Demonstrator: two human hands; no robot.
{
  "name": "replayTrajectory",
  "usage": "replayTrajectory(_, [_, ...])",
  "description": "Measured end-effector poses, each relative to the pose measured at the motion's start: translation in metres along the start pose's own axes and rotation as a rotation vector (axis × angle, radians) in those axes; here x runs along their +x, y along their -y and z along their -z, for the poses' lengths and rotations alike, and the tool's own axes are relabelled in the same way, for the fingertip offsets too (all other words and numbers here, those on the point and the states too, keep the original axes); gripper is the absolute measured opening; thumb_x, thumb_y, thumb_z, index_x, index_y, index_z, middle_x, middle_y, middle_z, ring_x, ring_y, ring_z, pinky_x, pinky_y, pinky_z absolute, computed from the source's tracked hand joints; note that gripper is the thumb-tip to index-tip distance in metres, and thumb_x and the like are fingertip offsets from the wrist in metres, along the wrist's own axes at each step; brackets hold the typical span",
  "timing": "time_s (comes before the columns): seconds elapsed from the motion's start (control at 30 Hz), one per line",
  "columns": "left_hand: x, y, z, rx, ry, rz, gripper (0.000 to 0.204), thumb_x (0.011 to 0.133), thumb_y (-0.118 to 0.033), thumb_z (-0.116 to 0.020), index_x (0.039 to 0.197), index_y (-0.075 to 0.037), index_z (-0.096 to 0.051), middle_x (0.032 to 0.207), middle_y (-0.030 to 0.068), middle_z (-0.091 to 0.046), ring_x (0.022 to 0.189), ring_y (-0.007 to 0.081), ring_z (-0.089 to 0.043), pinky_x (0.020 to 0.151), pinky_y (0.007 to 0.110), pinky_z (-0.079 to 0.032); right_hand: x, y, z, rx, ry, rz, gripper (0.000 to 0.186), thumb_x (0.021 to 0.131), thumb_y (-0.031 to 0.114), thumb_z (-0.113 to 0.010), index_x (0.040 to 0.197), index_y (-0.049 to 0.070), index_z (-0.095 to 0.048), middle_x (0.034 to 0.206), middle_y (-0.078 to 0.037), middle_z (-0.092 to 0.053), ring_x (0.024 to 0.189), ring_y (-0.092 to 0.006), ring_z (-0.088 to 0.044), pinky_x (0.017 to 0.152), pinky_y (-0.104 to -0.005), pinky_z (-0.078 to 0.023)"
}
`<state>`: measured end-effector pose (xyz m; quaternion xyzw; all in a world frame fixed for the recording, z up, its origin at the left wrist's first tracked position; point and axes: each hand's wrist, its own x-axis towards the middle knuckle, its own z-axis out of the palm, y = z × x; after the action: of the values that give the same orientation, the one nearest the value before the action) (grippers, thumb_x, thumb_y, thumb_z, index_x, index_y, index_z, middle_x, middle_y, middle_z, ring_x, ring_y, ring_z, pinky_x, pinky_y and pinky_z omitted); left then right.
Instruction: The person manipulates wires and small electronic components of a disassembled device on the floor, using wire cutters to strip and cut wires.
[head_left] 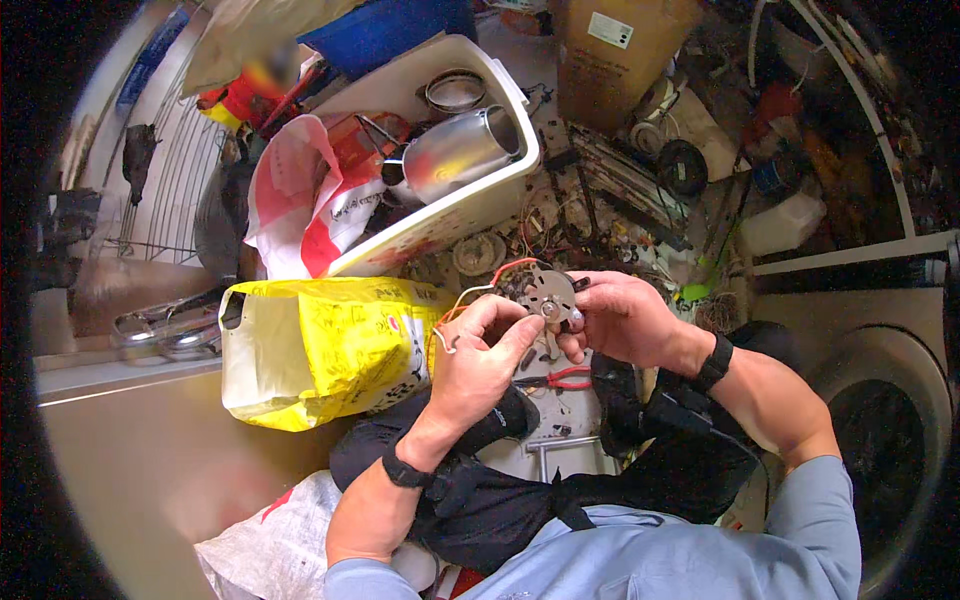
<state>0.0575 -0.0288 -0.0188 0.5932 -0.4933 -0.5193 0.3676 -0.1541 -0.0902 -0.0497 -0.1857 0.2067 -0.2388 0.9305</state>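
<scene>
Between my two hands is a small electric motor (548,292) with a round metal face and a shaft at its centre. Orange and white wires (478,291) trail from it over my left hand. My left hand (482,345) pinches the motor's near left edge with thumb and forefinger. From the other side my right hand (630,318) grips the motor's body, its fingers partly hidden behind it. Pliers with red handles (568,379) lie on the floor below my hands, near my feet.
A white plastic tub (440,222) with a metal cylinder (462,152) and red-white bag stands ahead left. Beside my left arm sits a yellow bag (345,345). Small scrap litters the floor. A cardboard box (610,75) stands at the back, a front-loading washer (880,400) at right.
</scene>
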Motion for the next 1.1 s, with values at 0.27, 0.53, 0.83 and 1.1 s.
replayTrajectory(0.27, [-0.002,-0.003,-0.001,-0.012,0.003,0.005,0.014,0.093,-0.013,-0.071,0.09,0.0,-0.067,0.079,0.002,-0.067,0.072,0.0079,-0.061,0.066,0.025,-0.05,0.002,-0.004,0.003,0.032,0.021,-0.027,0.027,0.094,0.02,-0.05,0.109,-0.002,-0.059,0.092,-0.012,-0.065,0.072,-0.0253,-0.064,0.067,-0.0373,-0.052])
replayTrajectory(0.53, [-0.005,-0.007,-0.004,0.054,-0.039,-0.144,0.011,0.094,-0.01,-0.068,0.089,0.0,-0.067,0.075,0.001,-0.064,0.069,0.0055,-0.057,0.062,0.024,-0.047,0.002,0.0,-0.007,0.005,0.001,-0.056,0.032,0.092,0.016,-0.047,0.115,-0.003,-0.057,0.094,-0.013,-0.065,0.07,-0.024,-0.063,0.063,-0.0362,-0.052])
replayTrajectory(0.83, [-0.006,-0.013,-0.003,0.11,-0.041,-0.16,0.014,0.092,-0.012,-0.073,0.087,0.001,-0.068,0.077,0.0048,-0.07,0.07,0.0075,-0.061,0.062,0.025,-0.049,0.003,0.0,-0.008,0.007,0.014,-0.072,0.027,0.092,0.014,-0.049,0.113,-0.001,-0.057,0.092,-0.011,-0.064,0.07,-0.0216,-0.064,0.06,-0.0346,-0.053])
replayTrajectory(1.1, [-0.004,-0.002,-0.005,-0.019,-0.031,0.025,0.019,0.093,-0.015,-0.071,0.082,0.0,-0.067,0.076,0.0045,-0.07,0.068,0.0071,-0.06,0.062,0.026,-0.049,0.004,-0.007,-0.003,-0.011,0.007,-0.079,0.021,0.093,0.013,-0.051,0.109,0.001,-0.058,0.09,-0.01,-0.063,0.069,-0.0205,-0.064,0.06,-0.0338,-0.052])
